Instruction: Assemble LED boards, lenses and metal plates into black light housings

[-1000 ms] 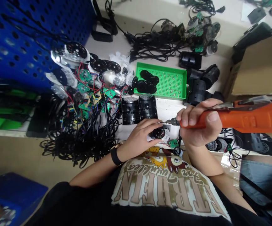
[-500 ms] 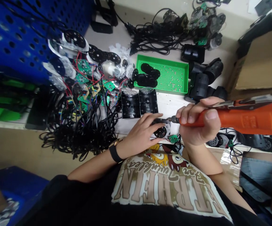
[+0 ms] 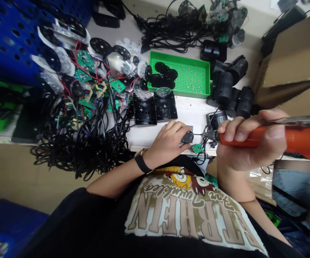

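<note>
Several black discs (image 3: pixel 162 76) in green tray (image 3: pixel 195 77); left hand (image 3: pixel 168 141) pinches part (image 3: pixel 188 137); right hand (image 3: pixel 248 147) grips screwdriver (image 3: pixel 300 141)

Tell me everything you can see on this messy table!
small part: one, black, front centre
screwdriver: one, orange, right, tip at small part
circuit board: one, green, beside small part
square housings: two, black, middle
tray: one, green, behind housings, holding black discs
cables: one tangle, black, left
crate: one, blue, far left
cardboard box: one, brown, far right
left hand: one, bare, holding small part
right hand: one, bare, gripping screwdriver
</note>
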Tool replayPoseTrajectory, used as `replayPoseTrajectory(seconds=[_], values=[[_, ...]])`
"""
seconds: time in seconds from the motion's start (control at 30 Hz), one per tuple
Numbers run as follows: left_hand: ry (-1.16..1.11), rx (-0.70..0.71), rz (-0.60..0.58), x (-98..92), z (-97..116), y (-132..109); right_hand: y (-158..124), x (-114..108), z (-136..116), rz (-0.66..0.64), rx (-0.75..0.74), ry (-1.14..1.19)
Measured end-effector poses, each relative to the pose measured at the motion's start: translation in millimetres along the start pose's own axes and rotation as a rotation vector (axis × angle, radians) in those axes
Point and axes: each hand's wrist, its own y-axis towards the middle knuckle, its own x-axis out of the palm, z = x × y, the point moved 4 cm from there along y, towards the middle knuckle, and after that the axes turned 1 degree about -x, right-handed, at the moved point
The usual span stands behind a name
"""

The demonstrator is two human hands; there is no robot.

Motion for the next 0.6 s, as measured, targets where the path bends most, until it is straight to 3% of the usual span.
replayPoseTrajectory(seconds=[0.6], values=[[-0.064, 0.053, 0.104, 9.7, -8, -3, -17, 10, 20, -0.059, -0.024, -0.013]])
